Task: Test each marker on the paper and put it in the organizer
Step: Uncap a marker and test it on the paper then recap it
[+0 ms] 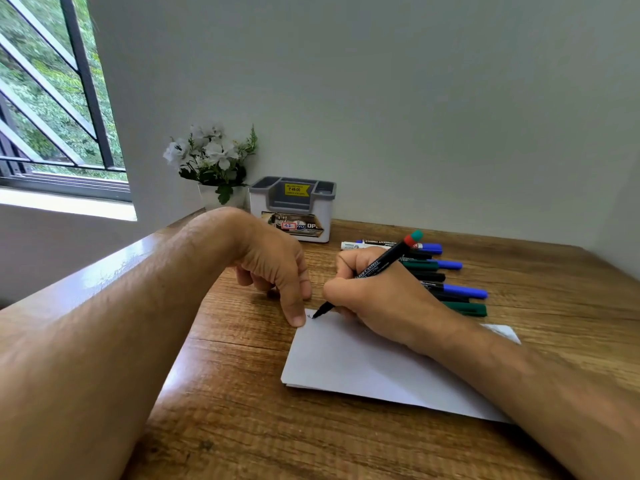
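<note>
My right hand [374,296] grips a black marker [384,263] with a red and green end, its tip touching the top left corner of the white paper [363,368]. My left hand [277,268] presses one fingertip on that same corner, the other fingers curled. Behind my right hand lies a row of several markers [450,271] with blue, green and black caps. The white and grey organizer [294,209] stands at the back by the wall, with no marker visible in it.
A white pot of white flowers [214,168] stands left of the organizer. The wooden table [242,427] meets the wall at the back and right. A barred window [52,98] is at the far left.
</note>
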{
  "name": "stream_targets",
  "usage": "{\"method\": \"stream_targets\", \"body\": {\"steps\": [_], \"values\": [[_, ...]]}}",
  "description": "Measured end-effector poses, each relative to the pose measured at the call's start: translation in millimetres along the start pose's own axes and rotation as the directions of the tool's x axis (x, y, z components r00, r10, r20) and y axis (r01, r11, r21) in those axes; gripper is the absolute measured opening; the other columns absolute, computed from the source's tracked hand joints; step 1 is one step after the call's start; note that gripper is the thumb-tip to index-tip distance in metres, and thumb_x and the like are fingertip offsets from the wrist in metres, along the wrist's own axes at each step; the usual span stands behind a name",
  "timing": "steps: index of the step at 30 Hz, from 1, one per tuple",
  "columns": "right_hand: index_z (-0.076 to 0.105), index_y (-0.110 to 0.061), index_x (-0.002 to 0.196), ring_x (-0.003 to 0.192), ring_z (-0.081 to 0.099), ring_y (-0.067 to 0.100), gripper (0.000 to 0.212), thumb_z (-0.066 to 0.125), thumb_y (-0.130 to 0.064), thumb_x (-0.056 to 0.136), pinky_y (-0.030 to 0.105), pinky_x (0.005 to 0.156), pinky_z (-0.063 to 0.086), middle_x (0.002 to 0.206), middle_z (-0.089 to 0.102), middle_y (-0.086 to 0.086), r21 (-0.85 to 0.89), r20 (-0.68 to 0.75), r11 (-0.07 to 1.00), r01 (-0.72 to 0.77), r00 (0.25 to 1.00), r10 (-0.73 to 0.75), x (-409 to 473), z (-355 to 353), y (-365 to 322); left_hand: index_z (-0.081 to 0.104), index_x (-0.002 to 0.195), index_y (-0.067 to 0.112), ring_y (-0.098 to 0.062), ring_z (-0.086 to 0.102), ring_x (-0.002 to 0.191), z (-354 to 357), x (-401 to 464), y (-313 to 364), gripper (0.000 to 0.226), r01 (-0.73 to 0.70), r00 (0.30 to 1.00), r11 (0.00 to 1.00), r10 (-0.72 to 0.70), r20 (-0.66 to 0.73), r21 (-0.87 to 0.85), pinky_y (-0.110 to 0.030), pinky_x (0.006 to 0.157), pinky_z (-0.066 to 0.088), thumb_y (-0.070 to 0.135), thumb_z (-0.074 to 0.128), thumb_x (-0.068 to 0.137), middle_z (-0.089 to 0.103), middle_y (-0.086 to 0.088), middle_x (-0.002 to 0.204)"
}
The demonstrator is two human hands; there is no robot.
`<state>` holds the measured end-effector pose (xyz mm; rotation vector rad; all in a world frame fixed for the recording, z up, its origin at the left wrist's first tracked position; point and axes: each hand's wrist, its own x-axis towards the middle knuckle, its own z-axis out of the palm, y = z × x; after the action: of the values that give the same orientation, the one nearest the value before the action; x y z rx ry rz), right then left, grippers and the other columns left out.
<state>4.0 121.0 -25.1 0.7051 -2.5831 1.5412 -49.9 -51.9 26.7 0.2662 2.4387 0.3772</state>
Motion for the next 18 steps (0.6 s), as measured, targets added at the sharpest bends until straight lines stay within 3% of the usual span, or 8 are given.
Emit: {"method": "stream_targets", "body": {"steps": [18], "values": [[0.052,-0.02,0.052,0.044,0.05,0.001,0.033,0.06,-0.052,0.045,0.027,0.053,0.04,0.048,0.059,-0.007,0.002,-0.001,1.0,-0.012,1.0,0.012,1.1,0.5,2.0,0.063,0.09,0.024,-0.008,0.032,0.041,0.4,0.3,-0.3,0.026,0.005,1.0,1.0,-0.005,0.0,0.011,-0.018,0.043,0.025,0.024,0.084,0.073,0.04,0.001,0.06]]}}
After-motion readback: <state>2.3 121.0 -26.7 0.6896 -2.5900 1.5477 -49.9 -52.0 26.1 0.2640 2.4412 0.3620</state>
